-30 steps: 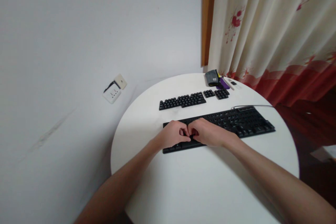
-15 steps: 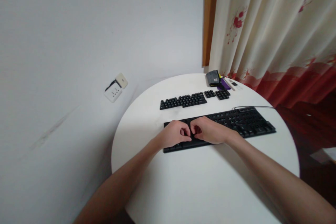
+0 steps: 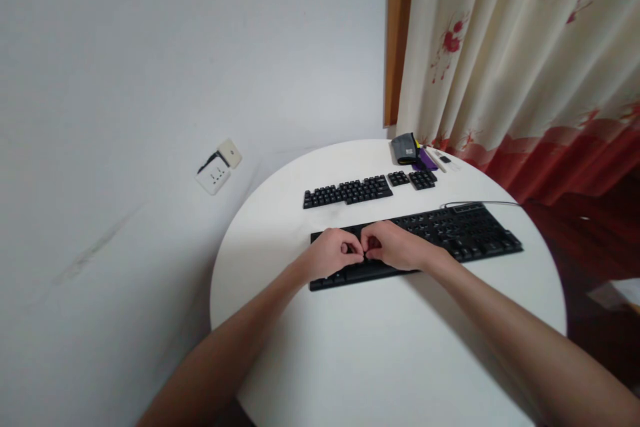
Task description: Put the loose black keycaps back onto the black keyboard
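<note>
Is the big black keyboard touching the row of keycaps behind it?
Apart. The head view shows a bare strip of white tabletop between the keyboard and the keycaps.

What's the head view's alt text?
A person's left hand and right hand curl close together over the left half of a partly stripped black computer keyboard on a round white table. Loose black keycaps lie in rows beyond the keyboard.

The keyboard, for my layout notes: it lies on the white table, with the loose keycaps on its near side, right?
Wrong side: the head view shows the loose keycaps on the far side of the keyboard, which does lie on the white table.
</note>
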The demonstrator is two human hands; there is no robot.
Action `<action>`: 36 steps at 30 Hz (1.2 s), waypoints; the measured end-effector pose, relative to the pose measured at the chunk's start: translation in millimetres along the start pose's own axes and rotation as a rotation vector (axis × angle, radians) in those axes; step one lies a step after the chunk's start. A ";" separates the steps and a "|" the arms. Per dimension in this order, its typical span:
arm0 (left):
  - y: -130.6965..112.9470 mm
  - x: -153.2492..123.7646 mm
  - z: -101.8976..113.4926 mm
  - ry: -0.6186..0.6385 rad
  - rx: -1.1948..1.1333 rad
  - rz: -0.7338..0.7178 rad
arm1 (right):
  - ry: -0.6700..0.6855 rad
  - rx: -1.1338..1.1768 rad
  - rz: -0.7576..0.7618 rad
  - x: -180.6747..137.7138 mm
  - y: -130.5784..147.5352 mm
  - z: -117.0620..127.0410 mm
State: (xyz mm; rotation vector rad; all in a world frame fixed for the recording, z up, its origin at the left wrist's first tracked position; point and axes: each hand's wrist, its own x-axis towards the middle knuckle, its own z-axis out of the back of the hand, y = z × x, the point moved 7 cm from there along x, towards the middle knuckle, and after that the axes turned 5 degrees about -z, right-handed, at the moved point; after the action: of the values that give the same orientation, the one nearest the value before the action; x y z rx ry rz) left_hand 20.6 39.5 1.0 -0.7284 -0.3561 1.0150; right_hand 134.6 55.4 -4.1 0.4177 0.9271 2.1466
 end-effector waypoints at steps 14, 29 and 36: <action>12.1 3.7 -2.3 -0.043 -0.036 -0.013 | -0.009 -0.182 -0.121 3.7 -14.4 -0.7; 13.2 4.5 -2.9 -0.016 0.080 0.004 | 0.028 -0.282 -0.176 5.4 -12.0 -2.9; 12.9 3.6 -1.2 -0.001 0.125 0.014 | 0.022 -0.255 -0.148 5.8 -14.0 -4.3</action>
State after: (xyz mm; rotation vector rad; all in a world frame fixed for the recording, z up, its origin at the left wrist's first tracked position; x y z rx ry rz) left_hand 14.7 46.4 -9.0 -0.6185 -0.2866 1.0413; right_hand 135.5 64.1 -17.3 0.1928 0.6626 2.1010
